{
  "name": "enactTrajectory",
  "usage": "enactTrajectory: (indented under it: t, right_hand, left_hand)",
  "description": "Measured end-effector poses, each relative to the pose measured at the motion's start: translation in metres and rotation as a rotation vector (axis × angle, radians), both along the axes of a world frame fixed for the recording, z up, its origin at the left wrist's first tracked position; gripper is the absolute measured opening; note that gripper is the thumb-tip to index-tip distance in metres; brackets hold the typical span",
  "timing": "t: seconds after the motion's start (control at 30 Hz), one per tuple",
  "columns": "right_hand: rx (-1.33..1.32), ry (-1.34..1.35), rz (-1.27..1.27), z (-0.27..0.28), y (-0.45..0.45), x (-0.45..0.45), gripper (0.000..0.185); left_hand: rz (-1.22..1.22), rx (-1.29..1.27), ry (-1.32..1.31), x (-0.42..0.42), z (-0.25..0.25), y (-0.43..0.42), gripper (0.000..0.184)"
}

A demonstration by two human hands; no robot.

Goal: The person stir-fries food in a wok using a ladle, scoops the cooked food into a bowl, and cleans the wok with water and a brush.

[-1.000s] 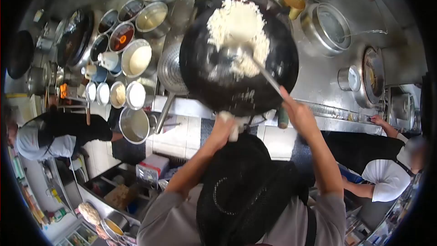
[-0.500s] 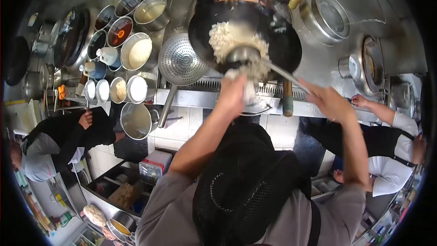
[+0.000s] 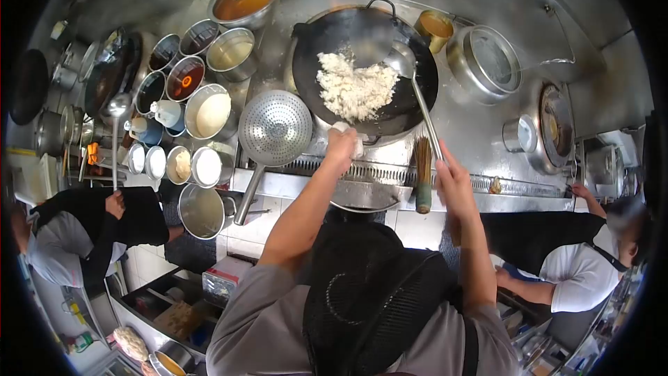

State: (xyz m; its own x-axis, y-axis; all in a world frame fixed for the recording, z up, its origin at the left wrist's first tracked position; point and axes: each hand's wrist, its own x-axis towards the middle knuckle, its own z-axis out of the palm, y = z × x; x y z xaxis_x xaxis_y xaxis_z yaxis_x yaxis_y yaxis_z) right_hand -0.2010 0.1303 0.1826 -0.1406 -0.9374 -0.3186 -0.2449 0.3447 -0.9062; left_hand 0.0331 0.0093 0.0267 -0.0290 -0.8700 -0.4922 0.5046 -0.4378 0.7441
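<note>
From here, the rice in the wok looks mostly loosened, some clumps left. The left hand clutches a cloth, the right hand grips the ladle

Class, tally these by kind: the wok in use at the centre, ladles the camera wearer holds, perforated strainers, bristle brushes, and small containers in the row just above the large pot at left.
Wok in use: 1
Held ladle: 1
Perforated strainer: 1
Bristle brush: 1
Small containers in that row: 4
Total: 8
</note>
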Motion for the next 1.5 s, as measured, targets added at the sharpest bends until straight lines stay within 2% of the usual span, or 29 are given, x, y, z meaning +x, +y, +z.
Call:
enactTrajectory:
  t: [0.03, 0.1, 0.17, 0.2, 0.27, 0.3, 0.37, 0.43, 0.47, 0.53, 0.57, 0.63, 0.67, 0.7, 0.77, 0.8, 0.83, 0.9, 0.93, 0.97, 1.03, 1.13, 1.17, 1.23, 1.27, 1.3, 1.37, 1.43, 1.5]
  right_hand:
    - [0.0, 0.147, -0.023, -0.008, -0.019, -0.003, 0.049]
    - [-0.183, 0.5, 0.038, -0.067, -0.075, -0.024, 0.05]
    - [0.184, 0.16, -0.078, -0.042, -0.116, 0.009, 0.05]
    - [0.191, 0.161, -0.077, -0.041, -0.119, 0.018, 0.05]
    - [0.248, 0.346, 0.238, -0.039, -0.123, 0.03, 0.05]
    - [0.261, 0.35, 0.238, -0.037, -0.118, 0.023, 0.05]
    - [-0.066, 0.502, 0.498, -0.022, -0.103, -0.006, 0.045]
    - [-0.107, 0.534, 0.473, 0.028, -0.075, -0.005, 0.042]
    - [-0.069, 0.527, 0.49, 0.035, -0.056, 0.0, 0.042]
    - [-0.173, 0.664, 0.322, 0.043, -0.021, 0.012, 0.044]
    - [-0.323, 0.673, 0.326, 0.021, -0.011, 0.022, 0.046]
    - [-0.103, 0.828, 0.409, -0.021, -0.013, 0.033, 0.046]
    - [-0.153, 0.744, 0.378, -0.029, -0.027, 0.038, 0.044]
    - [-0.149, 0.745, 0.368, -0.022, -0.031, 0.034, 0.044]
    - [0.064, 0.638, 0.262, 0.037, -0.038, 0.054, 0.044]
    - [0.025, 0.622, 0.208, 0.047, -0.023, 0.053, 0.043]
    - [0.027, 0.623, 0.209, 0.044, -0.006, 0.053, 0.043]
    - [-0.155, 0.661, 0.214, 0.017, 0.022, 0.05, 0.044]
    - [-0.025, 0.781, 0.272, 0.003, 0.022, 0.055, 0.045]
    - [0.012, 0.64, 0.247, -0.008, 0.009, 0.059, 0.045]
    - [0.136, 0.646, 0.246, 0.014, -0.017, 0.055, 0.044]
    - [-0.227, 0.656, 0.283, 0.06, 0.0, 0.03, 0.046]
    - [0.02, 0.76, 0.279, 0.09, 0.009, 0.028, 0.05]
    - [0.117, 0.985, 0.406, 0.083, 0.012, 0.03, 0.051]
    - [0.124, 1.006, 0.363, 0.045, 0.005, 0.023, 0.048]
    - [0.066, 1.139, 0.362, 0.017, -0.013, 0.019, 0.043]
    - [-0.068, 1.181, 0.358, 0.001, -0.048, 0.008, 0.039]
    - [-0.162, 1.245, 0.429, 0.038, -0.061, -0.003, 0.04]
    - [-0.01, 1.312, 0.481, 0.106, -0.061, -0.003, 0.044]
  left_hand:
    - [-0.012, 0.016, -0.078, 0.0, -0.008, -0.002, 0.015]
    - [-0.033, 0.026, -0.156, -0.001, -0.01, -0.01, 0.017]
    - [-0.116, -0.009, -0.192, -0.002, -0.008, -0.011, 0.021]
    - [-0.159, -0.036, -0.17, 0.0, -0.018, -0.013, 0.023]
    - [-0.146, -0.065, -0.163, 0.001, -0.026, -0.017, 0.022]
    - [-0.131, -0.09, -0.153, 0.0, -0.033, -0.016, 0.022]
    - [-0.123, -0.045, -0.087, -0.001, -0.022, -0.013, 0.023]
    - [-0.144, -0.053, 0.106, 0.003, -0.014, -0.006, 0.027]
    - [-0.129, -0.018, 0.145, 0.004, -0.009, -0.003, 0.028]
    - [-0.11, 0.022, 0.183, 0.008, 0.005, 0.002, 0.029]
    - [-0.107, 0.056, 0.226, 0.011, 0.013, 0.001, 0.029]
    - [-0.131, 0.096, 0.268, 0.013, 0.014, 0.004, 0.03]
    - [-0.136, 0.078, 0.26, 0.013, 0.009, 0.004, 0.031]
    - [-0.133, 0.058, 0.252, 0.013, 0.004, 0.003, 0.031]
    - [-0.192, 0.038, 0.247, 0.016, -0.011, 0.006, 0.031]
    - [-0.18, 0.041, 0.241, 0.015, -0.011, 0.008, 0.031]
    - [-0.157, 0.029, 0.239, 0.013, -0.01, 0.003, 0.031]
    - [-0.136, 0.029, 0.22, 0.012, -0.016, 0.0, 0.031]
    - [-0.154, 0.001, 0.217, 0.011, -0.017, 0.002, 0.032]
    - [-0.173, -0.034, 0.216, 0.011, -0.01, 0.002, 0.032]
    - [-0.166, -0.023, 0.209, 0.011, -0.003, 0.001, 0.033]
    - [-0.156, -0.013, 0.19, 0.014, -0.004, 0.003, 0.032]
    - [-0.152, -0.012, 0.197, 0.014, -0.005, 0.002, 0.032]
    - [-0.216, 0.033, 0.185, 0.013, -0.003, 0.0, 0.032]
    - [-0.226, 0.002, 0.186, 0.014, 0.009, 0.0, 0.032]
    - [-0.228, -0.015, 0.201, 0.014, 0.009, -0.004, 0.032]
    - [-0.316, -0.069, 0.157, 0.017, 0.006, -0.004, 0.032]
    - [-0.307, -0.052, 0.187, 0.017, 0.001, -0.009, 0.032]
    - [-0.231, -0.07, 0.155, 0.012, -0.01, -0.003, 0.032]
